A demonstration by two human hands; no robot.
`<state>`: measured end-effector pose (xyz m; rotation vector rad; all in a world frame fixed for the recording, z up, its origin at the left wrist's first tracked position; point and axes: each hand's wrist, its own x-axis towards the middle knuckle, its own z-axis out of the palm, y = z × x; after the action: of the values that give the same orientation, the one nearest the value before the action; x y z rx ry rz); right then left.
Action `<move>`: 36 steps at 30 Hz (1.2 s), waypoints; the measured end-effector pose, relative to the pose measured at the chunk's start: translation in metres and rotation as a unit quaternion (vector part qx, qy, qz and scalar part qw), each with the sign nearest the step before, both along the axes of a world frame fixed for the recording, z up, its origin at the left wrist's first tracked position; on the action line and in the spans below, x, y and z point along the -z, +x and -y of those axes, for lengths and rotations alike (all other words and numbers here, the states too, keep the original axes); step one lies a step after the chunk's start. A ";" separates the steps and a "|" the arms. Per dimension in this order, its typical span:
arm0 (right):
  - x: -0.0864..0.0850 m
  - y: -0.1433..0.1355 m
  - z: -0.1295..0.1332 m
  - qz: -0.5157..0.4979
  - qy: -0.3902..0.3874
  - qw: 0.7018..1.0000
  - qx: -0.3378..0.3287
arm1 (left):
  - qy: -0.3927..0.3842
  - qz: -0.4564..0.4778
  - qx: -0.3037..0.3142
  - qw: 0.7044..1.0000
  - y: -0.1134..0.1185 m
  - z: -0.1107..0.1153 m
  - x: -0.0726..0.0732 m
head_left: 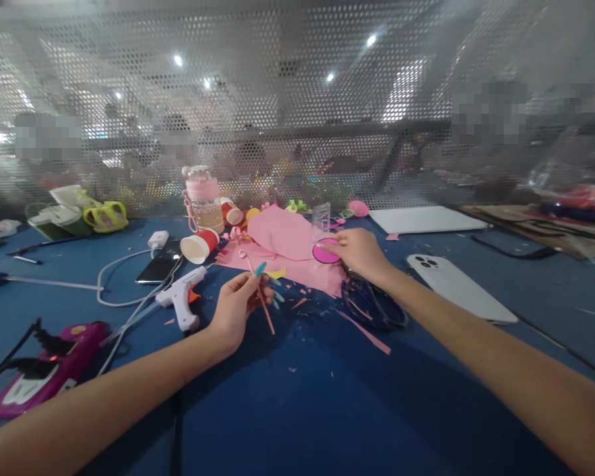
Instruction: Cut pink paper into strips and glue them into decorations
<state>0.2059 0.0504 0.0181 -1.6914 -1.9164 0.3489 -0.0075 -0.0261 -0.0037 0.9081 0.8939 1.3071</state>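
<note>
My left hand (240, 301) is closed round a thin pink paper stick (264, 304) with a small curl at its top; its long teal nails show. Farther right, my right hand (359, 251) pinches the edge of a magenta disc (326, 251) with a dark rim. Behind the disc stands a small clear plastic piece (321, 218). Pink paper sheets (280, 231) lie between and beyond the hands, with scraps and a yellow piece (276, 273) near my left fingers. Under my right wrist is a dark blue coiled object (371, 304).
At left are a white glue gun (182, 297), a black phone (159, 263), a red paper cup (199, 246), a pink bottle (204, 198) and a magenta power strip (49, 370). A white phone (459, 287) and white board (426, 219) lie right. Perforated metal mesh (277, 99) rises behind.
</note>
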 end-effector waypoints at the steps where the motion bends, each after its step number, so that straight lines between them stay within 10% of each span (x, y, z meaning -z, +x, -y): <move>1: 0.005 0.000 -0.003 -0.019 0.004 1.000 0.005 | -0.009 -0.005 0.001 1.000 0.000 0.000 0.000; 12: 0.020 -0.001 -0.006 -0.070 0.110 0.991 0.015 | -0.021 -0.018 0.038 0.999 0.002 0.003 -0.001; 22: 0.030 -0.049 0.026 -0.082 -0.109 0.953 -0.271 | -0.080 0.135 0.060 0.986 -0.006 -0.001 -0.004; 29: 0.017 -0.061 0.035 -0.073 -0.021 0.964 -0.256 | -0.081 0.216 0.325 0.917 -0.015 0.002 0.003; 36: 0.017 -0.146 0.041 -0.054 -0.093 0.954 -0.281 | -0.019 0.157 0.542 0.825 -0.017 0.005 0.006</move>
<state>0.0596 0.0096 0.0007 -1.1645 -2.3122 0.8410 -0.0246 -0.0313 -0.0097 0.9056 0.0438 0.3971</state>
